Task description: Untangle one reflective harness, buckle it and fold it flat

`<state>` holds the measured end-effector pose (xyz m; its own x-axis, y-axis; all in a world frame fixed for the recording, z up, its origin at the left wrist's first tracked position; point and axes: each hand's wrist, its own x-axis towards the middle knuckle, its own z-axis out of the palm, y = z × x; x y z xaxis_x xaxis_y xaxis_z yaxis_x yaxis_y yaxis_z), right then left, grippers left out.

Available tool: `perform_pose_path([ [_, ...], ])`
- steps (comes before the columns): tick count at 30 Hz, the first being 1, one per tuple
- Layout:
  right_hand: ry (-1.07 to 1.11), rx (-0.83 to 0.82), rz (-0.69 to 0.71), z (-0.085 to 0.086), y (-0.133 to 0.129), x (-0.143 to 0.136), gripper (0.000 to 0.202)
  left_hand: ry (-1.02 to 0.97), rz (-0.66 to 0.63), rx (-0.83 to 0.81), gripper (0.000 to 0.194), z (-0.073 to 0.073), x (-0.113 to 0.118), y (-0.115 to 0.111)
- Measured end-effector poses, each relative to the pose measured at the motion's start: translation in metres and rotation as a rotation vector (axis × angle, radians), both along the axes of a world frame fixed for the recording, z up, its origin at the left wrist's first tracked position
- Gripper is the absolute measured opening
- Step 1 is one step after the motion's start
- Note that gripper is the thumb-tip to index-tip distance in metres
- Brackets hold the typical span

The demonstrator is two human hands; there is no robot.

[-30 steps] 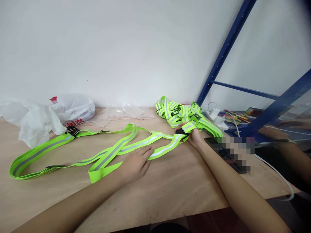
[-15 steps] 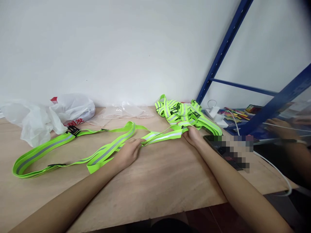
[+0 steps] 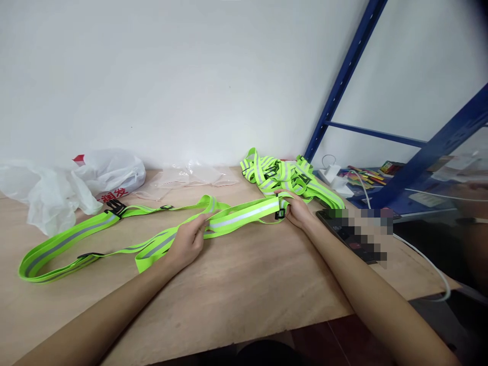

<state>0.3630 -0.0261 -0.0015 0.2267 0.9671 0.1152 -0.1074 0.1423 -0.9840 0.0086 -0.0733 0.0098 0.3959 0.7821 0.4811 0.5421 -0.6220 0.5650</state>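
Note:
A neon-green reflective strap (image 3: 244, 215) with a grey stripe is stretched between my two hands above the wooden table. My left hand (image 3: 189, 240) is closed on its left part. My right hand (image 3: 297, 209) pinches its right end, beside a small black buckle (image 3: 280, 213). The rest of the strap lies in a long loop to the left, where a black clip (image 3: 115, 208) and a black slider (image 3: 90, 255) show. Behind my right hand sits a tangled pile of similar green straps (image 3: 282, 175).
White plastic bags (image 3: 118, 170) lie at the back left, with clear plastic packets (image 3: 190, 175) beside them. A dark phone (image 3: 343, 234), partly pixelated, lies right of my right forearm. A blue metal frame (image 3: 343, 76), chargers (image 3: 335, 178) and a white cable (image 3: 427, 264) are at the right.
My left hand has moved slightly left and down along the strap. The stretch between my hands is now flatter and straighter, and the black buckle has come into view by my right hand.

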Motion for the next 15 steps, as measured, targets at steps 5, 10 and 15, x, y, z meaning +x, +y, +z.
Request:
perform_pose_path([
  [5, -0.018, -0.014, 0.016, 0.001, -0.002, -0.003, 0.027, -0.076, 0.014, 0.121, 0.035, 0.014, -0.003, -0.014],
  [10, -0.200, 0.073, -0.048, -0.003, 0.000, -0.007, 0.023, 0.094, -0.177, 0.220, 0.043, 0.020, -0.014, -0.050],
  [15, -0.379, 0.130, -0.117, 0.000, 0.002, -0.003, 0.025, 0.418, -0.611, 0.329, 0.040, 0.016, -0.011, -0.089],
])
